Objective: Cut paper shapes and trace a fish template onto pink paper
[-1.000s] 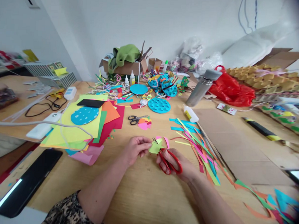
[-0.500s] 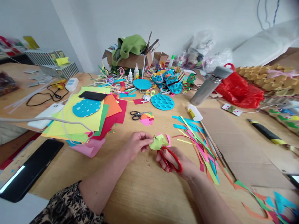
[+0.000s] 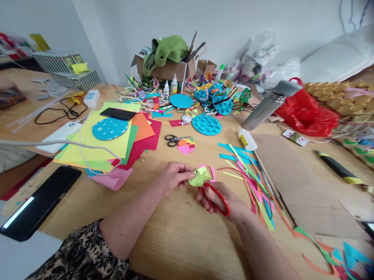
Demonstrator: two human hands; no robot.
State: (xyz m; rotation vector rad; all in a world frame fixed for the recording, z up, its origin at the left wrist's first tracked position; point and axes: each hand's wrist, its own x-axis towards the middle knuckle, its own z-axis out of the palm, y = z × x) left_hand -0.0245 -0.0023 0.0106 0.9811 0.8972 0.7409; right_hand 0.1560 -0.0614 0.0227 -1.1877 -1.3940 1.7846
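Between thumb and fingers, my left hand (image 3: 176, 176) pinches a small light green paper piece (image 3: 198, 179) above the wooden table. My right hand (image 3: 221, 201) is wrapped round the handles of red scissors (image 3: 220, 199), whose blades are mostly hidden at the green paper. Pink paper scraps (image 3: 212, 172) lie just behind the paper. Farther back, black-handled scissors (image 3: 172, 140) rest beside small pink, orange and yellow cutouts (image 3: 186, 145).
Coloured paper sheets (image 3: 113, 132) and a large black phone (image 3: 41, 201) lie left. Paper strips (image 3: 253, 180), a glue bottle (image 3: 248, 140), a steel bottle (image 3: 265, 106) and cardboard (image 3: 290, 181) are right. At the far left, a person's arm (image 3: 15, 173) shows.
The camera view has shifted slightly, moving background objects a little to the right. The green paper is turned slightly between my hands; both grips remain the same.
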